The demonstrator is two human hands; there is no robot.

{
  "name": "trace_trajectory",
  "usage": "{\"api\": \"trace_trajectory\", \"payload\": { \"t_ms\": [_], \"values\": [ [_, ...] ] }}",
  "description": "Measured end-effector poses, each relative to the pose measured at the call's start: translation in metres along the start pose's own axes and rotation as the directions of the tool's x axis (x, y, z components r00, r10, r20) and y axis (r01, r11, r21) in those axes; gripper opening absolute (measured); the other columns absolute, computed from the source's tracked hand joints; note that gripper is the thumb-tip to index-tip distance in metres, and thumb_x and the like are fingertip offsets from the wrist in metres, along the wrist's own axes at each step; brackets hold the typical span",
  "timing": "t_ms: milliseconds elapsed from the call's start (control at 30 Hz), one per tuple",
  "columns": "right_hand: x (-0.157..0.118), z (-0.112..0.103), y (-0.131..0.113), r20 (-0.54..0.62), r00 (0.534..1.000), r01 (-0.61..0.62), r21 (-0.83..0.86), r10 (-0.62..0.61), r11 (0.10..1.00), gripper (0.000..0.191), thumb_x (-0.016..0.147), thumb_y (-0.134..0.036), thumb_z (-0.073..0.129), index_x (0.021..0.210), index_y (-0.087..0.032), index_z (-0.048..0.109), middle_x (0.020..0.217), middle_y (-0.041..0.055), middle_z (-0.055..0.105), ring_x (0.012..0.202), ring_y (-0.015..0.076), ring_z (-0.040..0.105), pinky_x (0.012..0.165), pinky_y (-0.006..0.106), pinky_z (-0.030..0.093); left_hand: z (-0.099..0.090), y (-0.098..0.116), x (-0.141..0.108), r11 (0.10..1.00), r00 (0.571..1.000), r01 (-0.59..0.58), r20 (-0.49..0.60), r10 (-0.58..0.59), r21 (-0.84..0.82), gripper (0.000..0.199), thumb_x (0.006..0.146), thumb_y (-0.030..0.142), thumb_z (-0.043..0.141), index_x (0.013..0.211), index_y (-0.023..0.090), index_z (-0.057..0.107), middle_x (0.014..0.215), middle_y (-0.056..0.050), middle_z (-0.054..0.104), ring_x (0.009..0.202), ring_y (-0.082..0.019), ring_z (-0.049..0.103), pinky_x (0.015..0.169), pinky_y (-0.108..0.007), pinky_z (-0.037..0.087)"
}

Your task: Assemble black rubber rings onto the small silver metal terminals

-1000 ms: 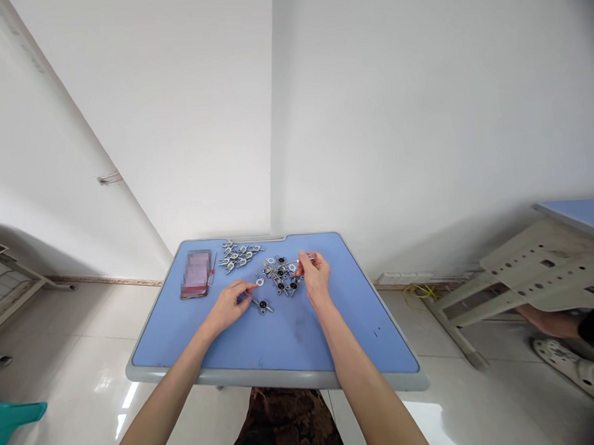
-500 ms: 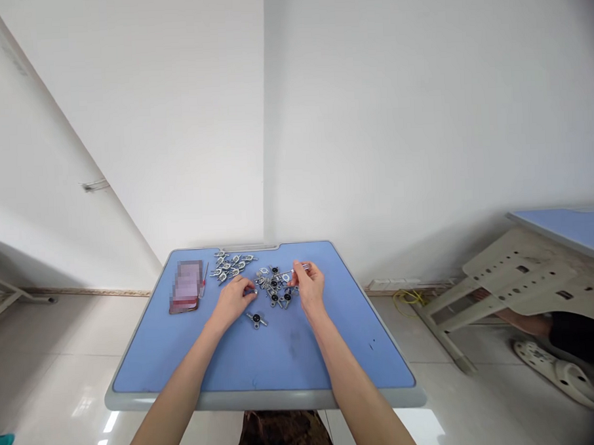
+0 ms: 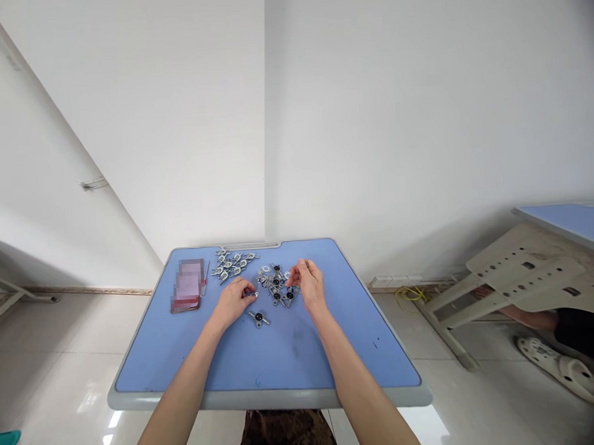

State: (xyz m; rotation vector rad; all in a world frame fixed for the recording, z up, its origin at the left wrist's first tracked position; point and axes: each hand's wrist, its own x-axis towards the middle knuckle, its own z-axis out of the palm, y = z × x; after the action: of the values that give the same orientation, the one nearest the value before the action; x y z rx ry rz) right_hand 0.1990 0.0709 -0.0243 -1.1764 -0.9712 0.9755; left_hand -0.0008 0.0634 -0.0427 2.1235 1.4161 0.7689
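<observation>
My left hand (image 3: 235,302) is closed in a pinch, with the end of a small silver metal piece (image 3: 255,294) showing at its fingertips. Just below it on the blue table lies one metal fitting with a round black centre (image 3: 259,318). My right hand (image 3: 309,286) has its fingers curled together at the right side of a pile of similar black-centred metal fittings (image 3: 276,297). Whatever those fingers hold is hidden. Thin flat metal plates (image 3: 265,269) lie among the pile. Farther back and left is a group of several silver metal parts (image 3: 228,265).
A phone (image 3: 189,286) lies at the table's left side, beside a thin screwdriver-like tool (image 3: 205,279). The blue table (image 3: 155,360) stands against a white wall. Another desk (image 3: 567,227) is at the right, with a person's leg and clog (image 3: 559,367) below it.
The silver part that showed above my right hand's fingers is out of sight, and those fingers are curled more downward. My left hand keeps its pinch. The view has shifted slightly.
</observation>
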Motion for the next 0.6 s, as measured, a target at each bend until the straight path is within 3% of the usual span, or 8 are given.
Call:
{"api": "trace_trajectory", "payload": {
  "t_ms": [67,200,367,467,600],
  "values": [
    [0.001,-0.002,0.000,0.006,1.000,0.031,-0.103,-0.031,0.994,0.040,0.079,-0.059,0.044,0.064,-0.022,0.042,0.054,-0.0038,0.049,0.039,0.0086,0.038,0.039,0.022,0.033,0.000,-0.001,0.000,1.000,1.000,-0.012,-0.001,0.012,-0.001,0.013,0.073,0.010,0.061,0.083,0.018,0.065,0.080,-0.001,0.056,0.070,-0.013,0.055,0.066,-0.025,0.045],
    [-0.001,-0.005,0.000,0.035,0.995,0.096,-0.249,-0.091,0.964,0.029,0.073,-0.045,0.059,0.060,-0.021,0.049,0.052,-0.0036,0.048,0.048,0.0115,0.038,0.047,0.024,0.030,-0.002,-0.001,-0.001,1.000,1.000,-0.028,-0.003,0.028,-0.014,0.013,0.075,0.011,0.059,0.083,0.018,0.066,0.081,-0.002,0.058,0.069,-0.013,0.055,0.066,-0.025,0.045],
    [-0.005,-0.002,0.002,0.184,0.966,0.257,-0.571,-0.183,0.780,0.014,0.075,-0.029,0.052,0.064,-0.022,0.054,0.056,-0.0023,0.053,0.052,0.0142,0.043,0.054,0.027,0.031,0.002,0.011,0.003,1.000,0.991,-0.016,-0.135,0.019,0.021,0.012,0.083,0.019,0.054,0.081,0.018,0.066,0.084,-0.002,0.059,0.070,-0.013,0.055,0.067,-0.026,0.043],
    [-0.006,0.001,0.002,0.190,0.963,0.265,-0.579,-0.189,0.771,0.014,0.076,-0.029,0.051,0.064,-0.023,0.054,0.056,-0.0018,0.054,0.052,0.0147,0.044,0.054,0.027,0.032,0.008,0.020,0.009,0.989,0.986,-0.047,-0.153,0.069,0.141,0.010,0.082,0.027,0.060,0.082,0.018,0.065,0.086,-0.003,0.059,0.076,-0.016,0.056,0.074,-0.030,0.041],
    [-0.006,0.003,0.002,0.185,0.962,0.271,-0.569,-0.201,0.776,0.015,0.075,-0.030,0.051,0.064,-0.023,0.055,0.056,-0.0013,0.055,0.050,0.0148,0.043,0.053,0.028,0.031,0.016,0.024,0.015,0.960,0.989,-0.080,-0.103,0.111,0.268,0.006,0.080,0.017,0.060,0.076,0.018,0.064,0.085,-0.004,0.061,0.085,-0.019,0.057,0.081,-0.034,0.037]
  ]
}}
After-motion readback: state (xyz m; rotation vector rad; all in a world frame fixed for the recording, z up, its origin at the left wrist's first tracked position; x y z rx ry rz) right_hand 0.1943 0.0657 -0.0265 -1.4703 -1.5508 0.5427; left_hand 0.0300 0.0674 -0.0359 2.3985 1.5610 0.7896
